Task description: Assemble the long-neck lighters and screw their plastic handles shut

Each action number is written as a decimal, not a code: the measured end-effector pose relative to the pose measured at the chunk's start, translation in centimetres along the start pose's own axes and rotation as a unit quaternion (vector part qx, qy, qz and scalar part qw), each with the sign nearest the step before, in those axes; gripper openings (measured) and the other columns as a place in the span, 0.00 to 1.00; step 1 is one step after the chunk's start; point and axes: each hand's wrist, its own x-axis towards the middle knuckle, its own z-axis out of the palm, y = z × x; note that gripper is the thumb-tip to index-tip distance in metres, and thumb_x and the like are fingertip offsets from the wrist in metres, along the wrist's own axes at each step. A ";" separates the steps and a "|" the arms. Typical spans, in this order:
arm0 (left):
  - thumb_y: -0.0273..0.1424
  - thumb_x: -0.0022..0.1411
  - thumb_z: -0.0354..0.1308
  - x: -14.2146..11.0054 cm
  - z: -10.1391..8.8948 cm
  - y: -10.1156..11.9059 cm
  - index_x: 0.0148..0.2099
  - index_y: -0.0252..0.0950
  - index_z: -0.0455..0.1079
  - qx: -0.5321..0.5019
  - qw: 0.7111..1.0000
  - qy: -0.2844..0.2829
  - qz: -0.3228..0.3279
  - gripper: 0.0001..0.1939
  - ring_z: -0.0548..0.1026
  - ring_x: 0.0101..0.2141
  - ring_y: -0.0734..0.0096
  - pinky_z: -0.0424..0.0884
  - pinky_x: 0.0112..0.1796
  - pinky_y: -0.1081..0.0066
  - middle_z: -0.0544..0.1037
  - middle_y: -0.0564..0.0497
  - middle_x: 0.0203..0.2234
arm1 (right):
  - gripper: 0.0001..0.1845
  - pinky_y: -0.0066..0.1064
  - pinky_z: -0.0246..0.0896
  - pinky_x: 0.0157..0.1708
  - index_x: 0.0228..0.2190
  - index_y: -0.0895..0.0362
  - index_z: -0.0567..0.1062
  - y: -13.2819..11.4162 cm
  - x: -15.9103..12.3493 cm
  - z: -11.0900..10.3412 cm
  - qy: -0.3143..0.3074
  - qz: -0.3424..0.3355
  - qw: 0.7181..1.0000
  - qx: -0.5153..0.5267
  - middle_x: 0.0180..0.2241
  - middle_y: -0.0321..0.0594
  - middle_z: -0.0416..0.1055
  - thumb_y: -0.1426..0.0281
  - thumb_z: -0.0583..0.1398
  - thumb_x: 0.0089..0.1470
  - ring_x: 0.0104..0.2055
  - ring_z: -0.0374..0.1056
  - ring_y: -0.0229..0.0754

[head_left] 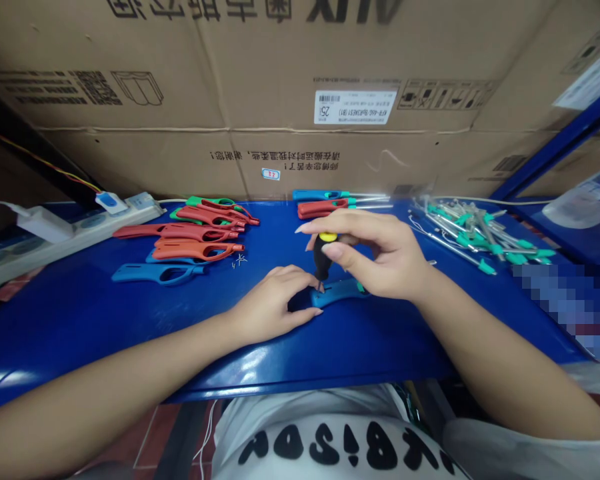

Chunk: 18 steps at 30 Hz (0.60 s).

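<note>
A blue lighter body point(337, 292) lies on the blue table in front of me. At its left end, my left hand point(275, 303) grips it between thumb and fingers. My right hand point(380, 253) is closed around a screwdriver point(322, 259) with a black handle and yellow cap. The screwdriver stands nearly upright, its tip down at the left part of the lighter body. A bit of green shows at the body's right end, partly covered by my right hand.
Red, green and blue lighter shells point(195, 250) are piled at left, beside tiny screws point(239, 259). Assembled lighters point(325, 208) lie at the back. Metal rods with green parts point(480, 230) lie right. A power strip point(80, 233) stands far left; a cardboard box point(270, 87) walls the back.
</note>
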 end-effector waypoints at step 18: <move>0.35 0.65 0.64 0.1 0.0 0.1 0.51 0.40 0.69 -0.001 1.000 0.002 0.001 0.14 0.74 0.49 0.61 0.66 0.53 0.59 0.79 0.50 0.47 | 0.18 0.41 0.71 0.50 0.53 0.56 0.74 0.6 -0.3 0.6 0.043 -0.079 0.987 -0.132 0.48 0.48 0.77 0.68 0.51 0.68 0.53 0.73 0.47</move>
